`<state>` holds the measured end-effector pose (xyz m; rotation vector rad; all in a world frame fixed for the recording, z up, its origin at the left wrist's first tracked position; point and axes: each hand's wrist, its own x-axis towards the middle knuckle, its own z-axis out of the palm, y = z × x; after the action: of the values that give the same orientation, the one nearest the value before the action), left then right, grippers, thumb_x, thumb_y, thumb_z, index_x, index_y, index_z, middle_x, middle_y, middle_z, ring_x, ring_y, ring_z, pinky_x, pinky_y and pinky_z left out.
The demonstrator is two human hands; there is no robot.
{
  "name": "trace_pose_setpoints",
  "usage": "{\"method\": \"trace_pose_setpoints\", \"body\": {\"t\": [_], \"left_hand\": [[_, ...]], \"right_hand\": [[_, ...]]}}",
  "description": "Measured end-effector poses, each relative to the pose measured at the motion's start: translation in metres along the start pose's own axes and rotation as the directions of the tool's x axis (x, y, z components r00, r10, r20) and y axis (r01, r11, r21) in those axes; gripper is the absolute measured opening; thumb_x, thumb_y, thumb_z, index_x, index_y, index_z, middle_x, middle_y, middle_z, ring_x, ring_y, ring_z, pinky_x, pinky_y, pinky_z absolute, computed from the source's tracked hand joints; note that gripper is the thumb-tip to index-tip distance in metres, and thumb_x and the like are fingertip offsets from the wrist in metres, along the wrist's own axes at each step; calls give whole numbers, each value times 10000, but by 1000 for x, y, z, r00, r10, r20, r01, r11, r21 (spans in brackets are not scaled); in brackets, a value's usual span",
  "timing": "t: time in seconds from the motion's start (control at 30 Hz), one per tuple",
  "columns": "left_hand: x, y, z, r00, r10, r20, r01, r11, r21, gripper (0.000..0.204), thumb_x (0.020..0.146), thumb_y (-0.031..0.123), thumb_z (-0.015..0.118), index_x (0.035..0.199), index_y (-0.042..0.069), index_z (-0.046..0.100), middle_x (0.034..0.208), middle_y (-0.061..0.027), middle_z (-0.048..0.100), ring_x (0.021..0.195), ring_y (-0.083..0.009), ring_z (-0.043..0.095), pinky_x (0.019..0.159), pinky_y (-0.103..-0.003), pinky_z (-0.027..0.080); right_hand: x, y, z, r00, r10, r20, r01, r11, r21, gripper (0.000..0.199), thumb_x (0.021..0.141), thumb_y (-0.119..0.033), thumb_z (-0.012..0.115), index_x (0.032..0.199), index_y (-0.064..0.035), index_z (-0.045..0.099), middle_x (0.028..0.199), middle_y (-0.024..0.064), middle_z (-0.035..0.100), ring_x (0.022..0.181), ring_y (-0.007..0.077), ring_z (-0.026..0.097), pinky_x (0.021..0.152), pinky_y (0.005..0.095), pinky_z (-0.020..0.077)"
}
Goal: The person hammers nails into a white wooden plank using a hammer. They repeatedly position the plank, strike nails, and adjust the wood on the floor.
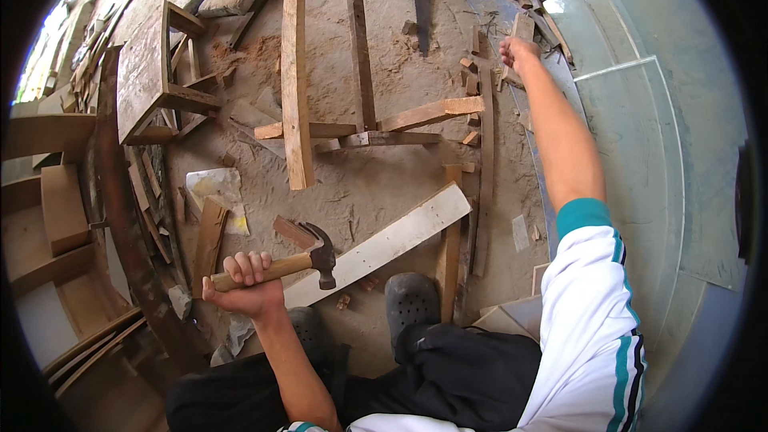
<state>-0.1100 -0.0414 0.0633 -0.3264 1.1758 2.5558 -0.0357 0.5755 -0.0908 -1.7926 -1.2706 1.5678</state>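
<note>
My left hand [250, 282] is closed round the wooden handle of a claw hammer [322, 256], whose dark metal head points right above a white-painted board [400, 232]. My right arm stretches far out to the right. At its end my right hand [518, 54] has its fingers curled in, and what lies in them, if anything, I cannot make out. Just beyond that hand is a small wood block [523, 26]. Ahead of me a rough wooden frame [296, 72] of long bars and crosspieces stands on the dusty ground.
A handsaw [422, 8] lies at the far side. To the left are a small wooden stool [144, 80] on its side and brown wooden shelving [64, 208]. Large glass-like sheets [632, 136] line the right. Long battens [485, 168] and several offcuts lie between.
</note>
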Motion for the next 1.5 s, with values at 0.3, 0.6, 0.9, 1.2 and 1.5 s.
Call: {"method": "trace_pose_setpoints", "body": {"t": [0.3,0.6,0.9,1.2,1.5], "left_hand": [[-3,-6,-2,1000,-13,-18,14,1000,7,517,822,607,469,584,162,355,521,25,335,488,-127,317,605,-312,312],[-25,-19,2,995,-94,-30,95,994,60,515,836,597,465,598,150,373,531,8,346,494,-136,323,621,-331,330],[-43,-44,48,950,-284,-130,307,928,213,486,823,590,591,705,154,413,585,13,390,523,-137,406,569,-330,378],[-35,-70,82,882,-458,116,413,867,280,307,807,289,774,859,121,523,686,-5,473,603,-133,484,588,-304,421],[2,-53,23,684,-700,204,331,548,768,488,924,558,615,1010,77,628,930,-49,651,863,-154,609,784,-363,496]], "right_hand": [[-63,9,-13,957,-285,-53,288,912,294,194,928,-214,646,941,-20,651,741,36,638,539,116,563,427,262,410],[-285,110,-40,682,-711,171,701,702,122,237,1014,-229,566,815,-107,603,607,-57,491,493,33,439,447,216,354],[-463,184,-48,285,-422,861,871,488,-49,966,729,-594,792,1427,-52,401,1367,195,503,1298,373,478,1079,448,401],[-454,180,-63,674,-47,737,408,856,-319,822,831,-299,746,1479,-29,318,1358,267,503,1044,272,629,816,368,545],[-421,215,-117,708,71,703,227,920,-321,525,909,-26,631,1411,-58,481,1046,97,605,711,114,601,591,278,577]]}}
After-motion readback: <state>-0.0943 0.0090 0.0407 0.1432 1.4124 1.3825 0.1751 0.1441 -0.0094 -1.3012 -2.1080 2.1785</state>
